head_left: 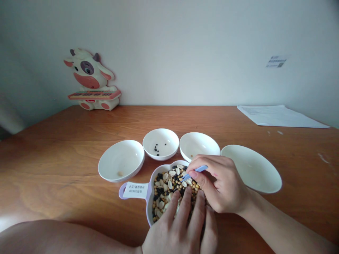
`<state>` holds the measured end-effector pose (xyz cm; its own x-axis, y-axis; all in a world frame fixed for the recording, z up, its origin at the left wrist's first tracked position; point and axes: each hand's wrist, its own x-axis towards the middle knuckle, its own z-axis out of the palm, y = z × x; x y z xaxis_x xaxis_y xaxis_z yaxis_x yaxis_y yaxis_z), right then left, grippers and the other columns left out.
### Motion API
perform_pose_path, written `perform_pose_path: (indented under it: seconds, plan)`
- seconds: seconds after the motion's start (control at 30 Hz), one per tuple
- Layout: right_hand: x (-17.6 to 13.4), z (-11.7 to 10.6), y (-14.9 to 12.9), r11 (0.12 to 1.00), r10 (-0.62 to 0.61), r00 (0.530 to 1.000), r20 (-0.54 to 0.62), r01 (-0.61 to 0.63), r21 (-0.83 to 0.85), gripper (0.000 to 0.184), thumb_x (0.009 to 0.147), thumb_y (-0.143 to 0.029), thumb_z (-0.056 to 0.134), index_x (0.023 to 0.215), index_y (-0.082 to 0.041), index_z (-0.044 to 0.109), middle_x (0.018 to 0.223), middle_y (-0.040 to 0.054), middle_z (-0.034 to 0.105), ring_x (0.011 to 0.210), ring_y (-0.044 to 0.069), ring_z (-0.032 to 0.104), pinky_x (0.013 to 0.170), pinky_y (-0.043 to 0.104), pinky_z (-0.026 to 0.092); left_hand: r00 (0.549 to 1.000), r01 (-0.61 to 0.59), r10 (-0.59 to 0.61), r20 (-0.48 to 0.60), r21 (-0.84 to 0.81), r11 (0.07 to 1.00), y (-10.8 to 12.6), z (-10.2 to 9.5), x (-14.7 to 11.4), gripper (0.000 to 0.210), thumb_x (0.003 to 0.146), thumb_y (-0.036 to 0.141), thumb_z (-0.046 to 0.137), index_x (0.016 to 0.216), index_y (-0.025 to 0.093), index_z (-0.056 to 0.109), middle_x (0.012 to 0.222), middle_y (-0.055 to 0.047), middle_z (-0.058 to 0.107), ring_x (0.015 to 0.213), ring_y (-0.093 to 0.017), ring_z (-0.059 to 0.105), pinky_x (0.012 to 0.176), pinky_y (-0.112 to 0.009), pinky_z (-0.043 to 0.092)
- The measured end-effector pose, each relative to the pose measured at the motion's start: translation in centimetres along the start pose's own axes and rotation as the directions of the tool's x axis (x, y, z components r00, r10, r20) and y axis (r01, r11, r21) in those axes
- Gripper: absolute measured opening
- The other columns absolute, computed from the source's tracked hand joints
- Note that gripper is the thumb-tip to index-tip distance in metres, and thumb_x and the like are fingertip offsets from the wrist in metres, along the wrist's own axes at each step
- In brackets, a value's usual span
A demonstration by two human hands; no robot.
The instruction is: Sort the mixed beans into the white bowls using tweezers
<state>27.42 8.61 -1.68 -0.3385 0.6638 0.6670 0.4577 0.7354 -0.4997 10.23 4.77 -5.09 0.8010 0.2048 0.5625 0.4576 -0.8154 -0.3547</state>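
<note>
Slim light-blue tweezers point(200, 169): held in the right hand point(225, 185), thumb and fingers pinched narrow on them, tips down at the food; picking out single pieces looks to be the step in hand.
Mix of black beans, small yellow beans and cream peanut halves point(165, 186): lies in the shallow lilac-rimmed bowl point(148, 210), whose tab handle carries a white printed label point(136, 190).
Left hand point(182, 224): nothing visibly gripped; fingers extended and slightly apart over the near part of the mix, palm side hidden.
Next pinch: seems to call for the tips to close lightly around one piece, clear of its neighbours; smooth round beans could slip.
Arc beyond: leftmost white bowl point(113, 157), one pale piece; second white bowl point(160, 136), a few black beans; third white bowl point(206, 144), one tan piece; rightmost white bowl point(255, 165), partly behind the right hand.
Reddish-brown wood-grained desk point(66, 141): white-and-pink plastic cow toy with keyboard point(92, 82) at the far left, white paper sheets point(278, 116) far right.
Plain pale wall point(185, 53): small printed sticker point(277, 61) at right.
</note>
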Motion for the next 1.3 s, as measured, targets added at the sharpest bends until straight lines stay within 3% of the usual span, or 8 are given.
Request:
perform_pose_path:
  seconds: [0.47,0.6,0.8,1.1,1.2,1.3]
  plan:
    - [0.3,-0.4,-0.4,0.997,-0.062,0.993,-0.099,0.057,-0.049,0.013,0.084,-0.006,0.051,0.080,-0.013,0.061,0.067,0.0052,0.064,0.060,0.014,0.059,0.054,0.026,0.044,1.000,-0.004,0.004,0.006,0.009,1.000,0.1,0.2,-0.3,0.031,0.096,0.017,0.039,0.111,0.016,0.067,0.108,-0.004,0.075,0.100,-0.025,0.071,0.079,-0.035,0.060]
    - [0.3,-0.9,-0.5,0.982,-0.091,0.970,-0.227,0.049,-0.182,0.012,0.084,-0.006,0.054,0.080,-0.015,0.061,0.069,0.0045,0.067,0.061,0.014,0.062,0.055,0.025,0.044,1.000,-0.007,0.007,0.019,0.010,1.000,0.0,0.1,-0.4,0.031,0.098,0.017,0.038,0.111,0.017,0.066,0.114,-0.005,0.073,0.103,-0.025,0.070,0.081,-0.036,0.059]
    - [0.6,-1.7,0.1,0.903,-0.085,0.930,-0.358,-0.080,-0.422,0.010,0.085,-0.014,0.059,0.076,-0.015,0.063,0.068,0.0028,0.069,0.055,0.013,0.061,0.051,0.025,0.040,1.000,-0.001,0.001,-0.003,0.012,1.000,-0.1,-0.1,-0.2,0.031,0.096,0.014,0.037,0.106,0.017,0.066,0.115,-0.005,0.073,0.102,-0.025,0.071,0.078,-0.036,0.061]
    - [0.5,-1.6,0.7,0.867,-0.024,0.934,-0.355,-0.157,-0.472,0.012,0.086,-0.018,0.058,0.075,-0.016,0.063,0.065,0.0027,0.067,0.052,0.013,0.058,0.051,0.026,0.040,1.000,0.000,0.000,0.010,0.007,1.000,0.1,0.0,-0.4,0.029,0.096,0.016,0.040,0.110,0.016,0.065,0.117,-0.006,0.072,0.104,-0.025,0.069,0.080,-0.036,0.060]
    - [0.5,-1.6,0.1,0.927,-0.038,0.951,-0.307,-0.081,-0.367,0.009,0.086,-0.015,0.056,0.079,-0.017,0.061,0.067,0.0034,0.067,0.055,0.015,0.060,0.052,0.027,0.041,1.000,0.004,-0.005,0.026,0.004,1.000,0.2,0.1,-0.6,0.029,0.096,0.018,0.040,0.112,0.016,0.065,0.119,-0.006,0.070,0.106,-0.026,0.068,0.082,-0.036,0.059]
    - [0.4,-1.2,-0.4,0.979,-0.093,0.985,-0.147,0.063,-0.195,0.013,0.086,-0.009,0.051,0.083,-0.018,0.060,0.070,0.0044,0.066,0.061,0.016,0.061,0.055,0.027,0.044,1.000,0.011,-0.011,0.024,-0.004,1.000,0.2,0.2,-0.7,0.030,0.097,0.019,0.040,0.114,0.016,0.065,0.118,-0.007,0.071,0.106,-0.025,0.068,0.084,-0.037,0.058]
